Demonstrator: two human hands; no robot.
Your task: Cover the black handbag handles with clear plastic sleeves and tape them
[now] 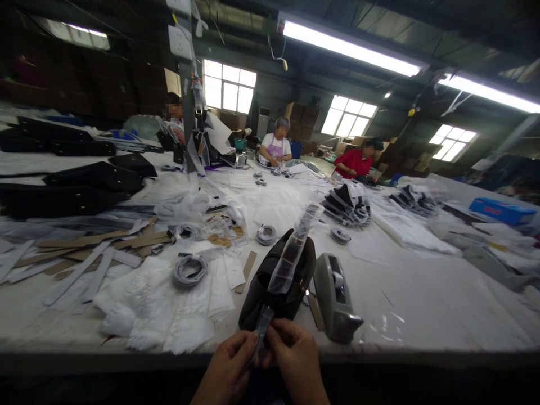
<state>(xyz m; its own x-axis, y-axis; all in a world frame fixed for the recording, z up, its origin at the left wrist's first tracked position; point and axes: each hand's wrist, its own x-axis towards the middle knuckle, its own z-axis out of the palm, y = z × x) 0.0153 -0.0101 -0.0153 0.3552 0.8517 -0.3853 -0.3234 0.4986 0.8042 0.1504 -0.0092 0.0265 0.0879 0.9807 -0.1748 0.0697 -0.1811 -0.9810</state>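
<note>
A black bag [258, 281] lies on the white table close to its front edge. Along its top runs a strap wrapped in clear plastic [289, 256], whose near end comes down over the table edge. My left hand [230, 360] pinches this wrapped strap between thumb and fingers. From the other side my right hand [295, 354] has its fingers closed on the same strap, just below the bag. Right of the bag stands a grey tape dispenser [337, 298]. The lower fingers of both hands are partly hidden.
Coiled wrapped straps [190, 269] and white foam sheets [156, 304] lie left of the bag. Cardboard strips [97, 239] and black bags [67, 188] are farther left. Wrapped black pieces [348, 203] lie ahead. Several people sit across the table. A blue box [502, 210] is far right.
</note>
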